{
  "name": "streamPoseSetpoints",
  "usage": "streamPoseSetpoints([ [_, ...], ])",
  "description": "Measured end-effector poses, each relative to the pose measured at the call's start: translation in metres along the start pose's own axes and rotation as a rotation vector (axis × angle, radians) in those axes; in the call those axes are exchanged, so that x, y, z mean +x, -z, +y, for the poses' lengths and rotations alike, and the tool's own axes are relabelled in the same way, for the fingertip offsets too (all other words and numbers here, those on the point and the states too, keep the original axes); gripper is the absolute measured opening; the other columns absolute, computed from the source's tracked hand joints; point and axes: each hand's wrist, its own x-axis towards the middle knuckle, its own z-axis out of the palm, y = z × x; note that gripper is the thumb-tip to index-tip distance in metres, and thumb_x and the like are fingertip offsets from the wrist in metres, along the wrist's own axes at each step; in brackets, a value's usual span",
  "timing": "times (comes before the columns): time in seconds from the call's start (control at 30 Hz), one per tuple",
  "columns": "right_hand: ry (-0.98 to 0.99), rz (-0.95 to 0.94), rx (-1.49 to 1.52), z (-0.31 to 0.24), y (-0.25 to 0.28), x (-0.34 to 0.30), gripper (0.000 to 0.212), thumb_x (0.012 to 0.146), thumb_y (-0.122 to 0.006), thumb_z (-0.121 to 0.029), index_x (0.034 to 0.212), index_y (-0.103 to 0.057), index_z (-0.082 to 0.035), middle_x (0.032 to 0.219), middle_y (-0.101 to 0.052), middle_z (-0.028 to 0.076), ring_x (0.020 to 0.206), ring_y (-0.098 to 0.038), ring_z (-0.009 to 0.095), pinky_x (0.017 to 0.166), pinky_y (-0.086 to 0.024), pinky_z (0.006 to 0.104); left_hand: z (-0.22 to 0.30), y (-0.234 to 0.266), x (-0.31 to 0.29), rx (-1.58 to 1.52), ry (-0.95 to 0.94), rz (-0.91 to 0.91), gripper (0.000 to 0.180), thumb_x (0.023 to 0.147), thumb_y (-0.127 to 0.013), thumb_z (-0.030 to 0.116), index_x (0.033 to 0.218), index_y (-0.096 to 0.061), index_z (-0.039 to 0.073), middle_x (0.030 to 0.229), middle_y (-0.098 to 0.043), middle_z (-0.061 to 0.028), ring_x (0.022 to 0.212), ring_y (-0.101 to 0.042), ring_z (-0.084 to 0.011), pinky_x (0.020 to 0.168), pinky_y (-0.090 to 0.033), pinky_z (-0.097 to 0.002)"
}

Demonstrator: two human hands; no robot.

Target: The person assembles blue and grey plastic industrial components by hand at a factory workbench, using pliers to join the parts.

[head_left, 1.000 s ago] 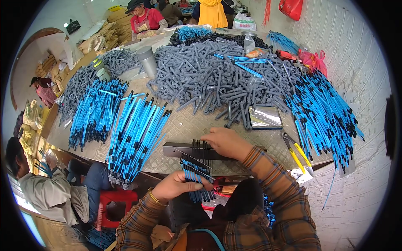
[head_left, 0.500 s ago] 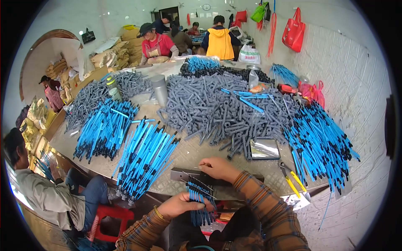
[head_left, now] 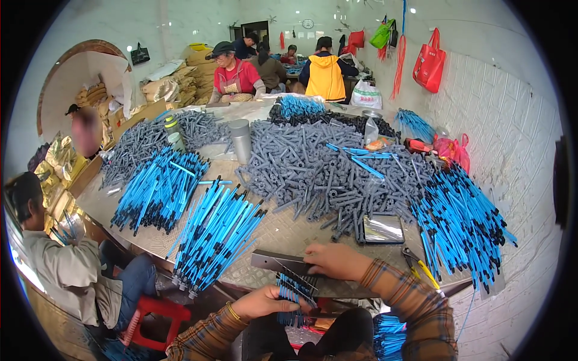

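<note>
My left hand (head_left: 260,303) is closed around a bundle of thin blue sticks with black fittings (head_left: 289,287), held upright over my lap at the table's near edge. Thin dark pins or rods slant across the top of this bundle. Behind it a dark flat metal bar (head_left: 270,260) lies along the table edge. Over the bar is my right hand (head_left: 338,262), its fingers bent and pressed together at the fingertips. Whatever they pinch is too small to make out.
A big heap of grey plastic tubes (head_left: 301,162) covers the table's middle. Blue stick piles lie left (head_left: 217,234) and right (head_left: 460,222). Near my right forearm are yellow-handled pliers (head_left: 427,271) and a shiny tray (head_left: 383,229). A person sits left by a red stool (head_left: 153,322).
The whole view has tilted up, so everything sits lower. My right hand has shifted slightly right and down onto the bar. Blue sticks beside my right forearm have come into view.
</note>
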Motion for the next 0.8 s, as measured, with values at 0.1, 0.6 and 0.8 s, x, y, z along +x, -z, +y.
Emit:
streamPoseSetpoints([
  [0.1,0.174,-0.018,-0.034,-0.001,0.013,-0.004,0.035,0.082,-0.057,-0.026,0.112,-0.054,-0.008,0.104,-0.055,0.011,0.089,-0.056,0.034,0.077,-0.046,0.0408,0.004,-0.001,-0.001,-0.001,0.039,-0.009,0.023,0.088,-0.054,0.009,0.107,-0.059,-0.001,0.108,-0.062,-0.0130,0.106,-0.056,-0.0204,0.095,-0.040,-0.0335],
  [0.6,0.163,-0.281,-0.244,-0.088,-0.009,-0.066,0.017,0.079,-0.051,-0.013,0.095,-0.054,-0.007,0.078,-0.058,0.010,0.084,-0.060,0.031,0.071,-0.048,0.0423,-0.020,-0.061,-0.067,0.122,0.208,-0.192,0.022,0.085,-0.059,0.013,0.104,-0.062,0.002,0.100,-0.064,-0.0054,0.094,-0.058,-0.0140,0.085,-0.044,-0.0267],
  [0.8,0.003,-0.391,0.305,-0.104,-0.098,-0.093,0.024,0.080,-0.048,-0.007,0.103,-0.054,-0.005,0.090,-0.060,0.018,0.089,-0.060,0.034,0.074,-0.048,0.0434,0.017,-0.085,-0.092,0.195,0.617,-0.003,0.029,0.085,-0.062,0.022,0.106,-0.062,0.003,0.095,-0.065,-0.0043,0.088,-0.055,-0.0094,0.081,-0.044,-0.0252],
])
